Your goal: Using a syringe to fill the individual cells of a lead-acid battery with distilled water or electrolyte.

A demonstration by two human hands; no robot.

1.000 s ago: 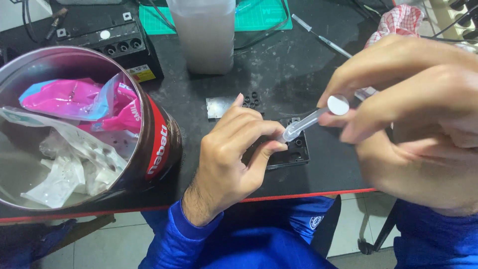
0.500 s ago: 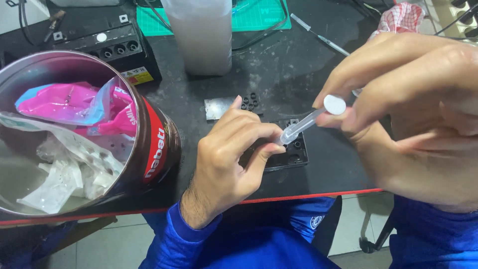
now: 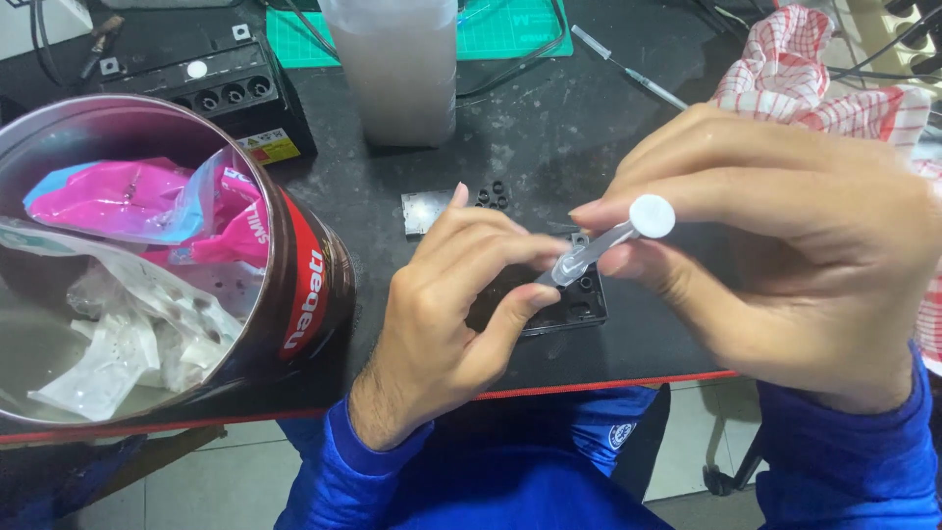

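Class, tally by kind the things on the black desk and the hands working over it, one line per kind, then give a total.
Hands: 2, left hand and right hand
Syringe: 1
Round tin: 1
Translucent plastic container: 1
Checked cloth: 1
Green cutting mat: 1
Total: 7

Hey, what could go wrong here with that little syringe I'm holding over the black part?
The small syringe is pinched between both hands right over the black part; a hard press might squirt too much. The part lies near the desk edge and could get nudged off. The tiny black rings lie loose and might scatter.

Pink packets (image 3: pixel 128 196) in round tin (image 3: pixel 314 285), yellow label (image 3: pixel 267 146) on black box (image 3: pixel 211 83)
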